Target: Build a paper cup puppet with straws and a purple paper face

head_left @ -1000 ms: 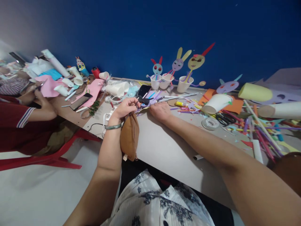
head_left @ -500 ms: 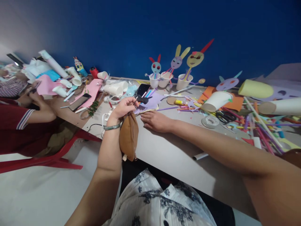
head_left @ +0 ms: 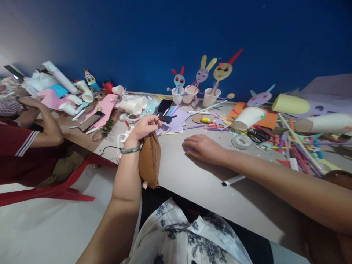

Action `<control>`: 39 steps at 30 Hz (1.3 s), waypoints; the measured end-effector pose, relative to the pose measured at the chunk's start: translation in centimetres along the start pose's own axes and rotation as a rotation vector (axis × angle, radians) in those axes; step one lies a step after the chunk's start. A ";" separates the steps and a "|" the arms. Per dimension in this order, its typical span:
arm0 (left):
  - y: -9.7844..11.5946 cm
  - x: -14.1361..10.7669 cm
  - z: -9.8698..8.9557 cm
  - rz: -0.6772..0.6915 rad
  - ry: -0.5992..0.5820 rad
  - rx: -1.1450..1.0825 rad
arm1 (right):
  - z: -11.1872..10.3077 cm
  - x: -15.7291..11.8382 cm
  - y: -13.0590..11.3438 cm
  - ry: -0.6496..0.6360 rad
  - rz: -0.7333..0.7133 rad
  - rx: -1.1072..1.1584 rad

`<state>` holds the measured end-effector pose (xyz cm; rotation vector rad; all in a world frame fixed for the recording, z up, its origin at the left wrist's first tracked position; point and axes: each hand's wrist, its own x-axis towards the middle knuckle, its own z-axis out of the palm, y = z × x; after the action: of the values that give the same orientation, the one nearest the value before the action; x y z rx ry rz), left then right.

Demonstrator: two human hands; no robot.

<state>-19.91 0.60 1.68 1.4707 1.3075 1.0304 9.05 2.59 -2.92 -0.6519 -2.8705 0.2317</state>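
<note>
My left hand point(head_left: 145, 127), with a bangle at its wrist, is closed at the top of a brown zipped pouch point(head_left: 150, 160) that hangs over the table's front edge. Just beyond its fingertips is a black object point(head_left: 166, 117) that I cannot make out clearly. My right hand point(head_left: 204, 148) lies palm down on the grey table point(head_left: 181, 176), fingers stretched out and holding nothing. Purple paper point(head_left: 176, 121) is spread beyond both hands. A white marker with a black end point(head_left: 232, 180) rests near my right forearm.
Three paper cups with paper faces point(head_left: 210, 97) stand along the blue wall. Tape point(head_left: 241, 141), black scissors point(head_left: 258, 136) and coloured sticks crowd the right side. At the left, a person in a red sleeve point(head_left: 16, 141) sits near pink paper point(head_left: 106, 110) and a phone point(head_left: 91, 121).
My right hand has slid right over the table, away from my left hand and the purple paper. The left hand keeps its hold on the pouch. The view has shifted slightly.
</note>
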 end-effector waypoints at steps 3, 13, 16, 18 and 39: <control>-0.2 0.1 0.2 0.012 -0.007 0.021 | 1.2 1.5 -0.6 -0.078 0.024 -0.022; 0.0 0.0 0.5 -0.025 -0.014 0.048 | 1.9 7.1 -2.3 -0.141 0.376 -0.035; 0.0 0.0 0.6 -0.028 -0.016 0.037 | 2.0 8.5 -2.5 -0.123 0.412 -0.016; -0.2 0.1 0.5 -0.022 -0.002 0.036 | 2.2 9.3 -2.9 -0.095 0.404 -0.004; -0.7 0.5 0.6 -0.050 -0.010 0.034 | -0.7 14.0 4.9 -0.153 0.301 0.050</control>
<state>-19.48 1.08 0.88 1.4591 1.3537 0.9716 -1.19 13.25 -1.11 -1.1013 -2.8857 0.4115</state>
